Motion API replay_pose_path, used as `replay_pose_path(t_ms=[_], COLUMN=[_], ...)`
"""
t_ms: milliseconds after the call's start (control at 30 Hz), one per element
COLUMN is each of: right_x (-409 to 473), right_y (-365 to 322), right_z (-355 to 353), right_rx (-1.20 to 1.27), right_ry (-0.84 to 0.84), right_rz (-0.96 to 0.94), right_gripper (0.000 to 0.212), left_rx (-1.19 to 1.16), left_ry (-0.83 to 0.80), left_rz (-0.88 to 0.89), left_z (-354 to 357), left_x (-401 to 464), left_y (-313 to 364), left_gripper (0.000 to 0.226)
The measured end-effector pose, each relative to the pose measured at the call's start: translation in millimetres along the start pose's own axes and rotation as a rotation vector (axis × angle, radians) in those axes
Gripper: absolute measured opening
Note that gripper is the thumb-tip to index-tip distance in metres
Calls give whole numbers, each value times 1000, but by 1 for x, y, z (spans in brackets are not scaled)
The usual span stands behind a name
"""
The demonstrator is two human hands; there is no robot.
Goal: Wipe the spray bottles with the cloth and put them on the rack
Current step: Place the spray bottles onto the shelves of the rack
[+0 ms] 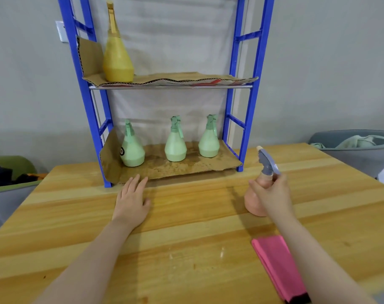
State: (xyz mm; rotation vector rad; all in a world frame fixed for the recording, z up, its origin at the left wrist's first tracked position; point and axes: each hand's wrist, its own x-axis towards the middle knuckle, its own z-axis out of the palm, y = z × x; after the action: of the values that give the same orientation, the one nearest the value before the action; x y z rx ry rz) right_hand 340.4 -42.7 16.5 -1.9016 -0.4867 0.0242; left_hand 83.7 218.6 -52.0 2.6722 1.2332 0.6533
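Right hand gripped the neck of a pink plastic spray bottle with grey trigger, standing on the pale wooden table. Left hand lay flat, fingers together, by the blue metal rack. I counted three mint-green spray bottles on its lower cardboard shelf, one yellow bottle above. One folded pink cloth lay near my right forearm. Grey wall behind.

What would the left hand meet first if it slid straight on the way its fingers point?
The left hand lies flat on the table, fingers toward the rack. It would probably meet the front edge of the cardboard liner on the bottom shelf first, then perhaps the left green bottle.
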Motion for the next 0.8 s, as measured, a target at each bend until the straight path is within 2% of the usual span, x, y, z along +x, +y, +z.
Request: replay_pose_path(t_ms=[167,300,400,533,667,733,800], right_x=[11,19,16,11,7,6,7], right_y=[0,7,11,8,12,15,19], right_z=[-5,-7,-4,7,26,29,29], right_rx=[89,8,66,90,-224,-200,-59], right_ry=[-173,-243,-268,-290,-122,-94,-175], right_rz=[-20,-72,-92,-27,-59,-59,-36], right_gripper=[39,28,39,50,108,109,98], left_rx=[-10,-10,-12,-13,-19,-19,-19], left_ry=[-5,-9,-17,-13,-13,-10,-11], left_rz=[-7,-10,-13,-9,-9,-6,-1], left_z=[0,1,1,0,-1,-1,0], left_x=[0,-1,-1,-1,-2,-1,0], left_y=[1,1,2,3,2,2,2], left_gripper=[68,69,69,69,70,70,70])
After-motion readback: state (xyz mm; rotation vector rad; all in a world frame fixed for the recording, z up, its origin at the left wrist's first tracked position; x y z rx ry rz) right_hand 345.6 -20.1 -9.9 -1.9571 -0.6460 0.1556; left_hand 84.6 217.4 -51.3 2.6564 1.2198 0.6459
